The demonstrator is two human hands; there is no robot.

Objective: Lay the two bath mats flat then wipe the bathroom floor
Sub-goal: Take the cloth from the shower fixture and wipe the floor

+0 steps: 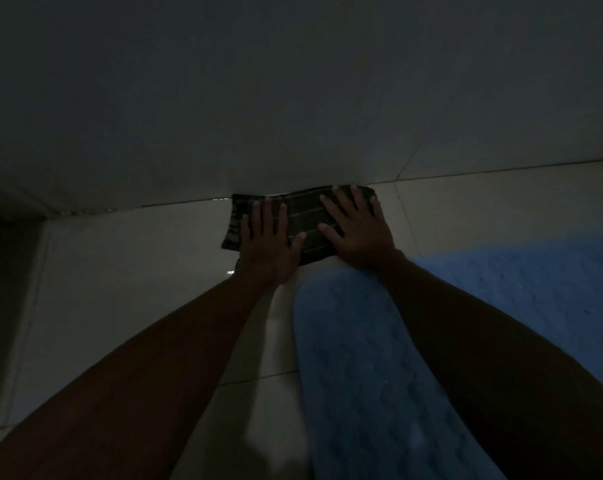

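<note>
A dark striped cloth (303,216) lies folded on the pale tiled floor (137,271), its far edge against the base of the wall. My left hand (269,244) presses flat on the cloth's left half, fingers spread. My right hand (357,233) presses flat on its right half, fingers spread too. A blue bath mat (355,358) lies flat on the floor below my arms. More blue mat (528,292) stretches to the right; whether it is the same mat or a second one I cannot tell. The room is very dim.
A plain tiled wall (293,98) fills the upper half of the view. At the far left a dark corner or recess (5,258) borders the floor. Grout lines cross the floor tiles.
</note>
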